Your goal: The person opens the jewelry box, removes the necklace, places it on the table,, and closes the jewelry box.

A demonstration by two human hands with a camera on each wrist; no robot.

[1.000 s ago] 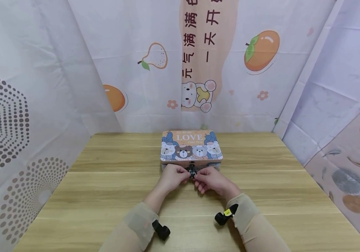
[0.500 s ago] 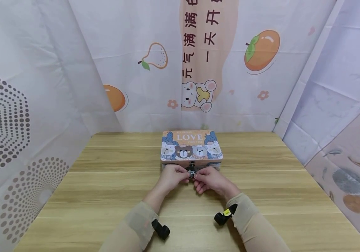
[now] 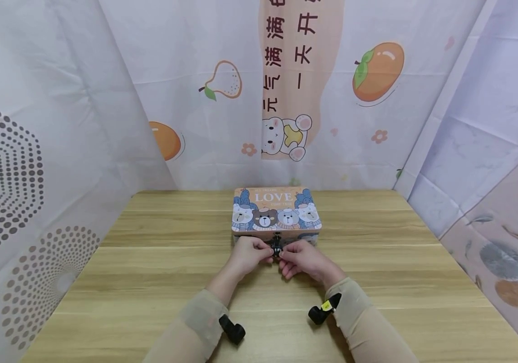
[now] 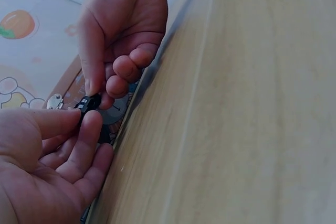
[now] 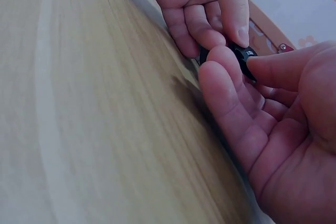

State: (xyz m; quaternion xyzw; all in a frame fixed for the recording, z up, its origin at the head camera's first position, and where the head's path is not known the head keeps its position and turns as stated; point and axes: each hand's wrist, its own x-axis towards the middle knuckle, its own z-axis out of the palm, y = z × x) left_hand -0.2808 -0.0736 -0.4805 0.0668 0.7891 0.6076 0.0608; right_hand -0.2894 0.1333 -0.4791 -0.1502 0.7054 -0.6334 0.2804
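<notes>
A small black combination padlock [image 3: 276,247] hangs at the front clasp of a tin box [image 3: 275,212] printed with bears and the word LOVE. The box lid is down. My left hand [image 3: 247,255] pinches the padlock from the left with thumb and fingers. From the other side my right hand [image 3: 308,259] pinches it too. Number dials show on the padlock [image 4: 85,103] in the left wrist view, but the digits are too small to read. In the right wrist view fingertips cover much of the padlock [image 5: 243,56]. A silver metal clasp [image 4: 54,102] shows beside it.
The box stands near the back edge of a wood-grain table [image 3: 173,282]. Behind it hangs a white printed curtain [image 3: 204,136], with more patterned cloth at both sides. A black wrist camera [image 3: 232,330] sits on the left sleeve, another black camera [image 3: 320,313] on the right.
Both hands keep their place and their pinch on the padlock. Its front looked brighter half a second ago and is darker now. The box has not moved.
</notes>
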